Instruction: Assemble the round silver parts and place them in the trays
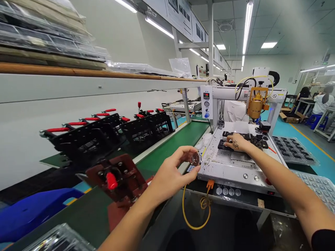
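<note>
Between the thumb and fingers of my left hand (180,167) is a small round part (195,159), dark and partly see-through, held beside the front left corner of the white machine (235,170). My right hand (235,142) reaches onto the machine's bed and touches the black fixture (222,144) there. Its fingers are bent and pressed together at the fixture's left end; what they grip, if anything, is too small to make out. Above and behind that hand hangs the machine's gold-coloured head (255,104).
A green conveyor (180,139) runs along the left. Black racks with red-handled clamps (86,139) and a dark red clamp fixture (117,181) stand left. Trays of black parts (295,150) and clear round parts (319,186) lie right. A yellow cable (196,228) hangs in front.
</note>
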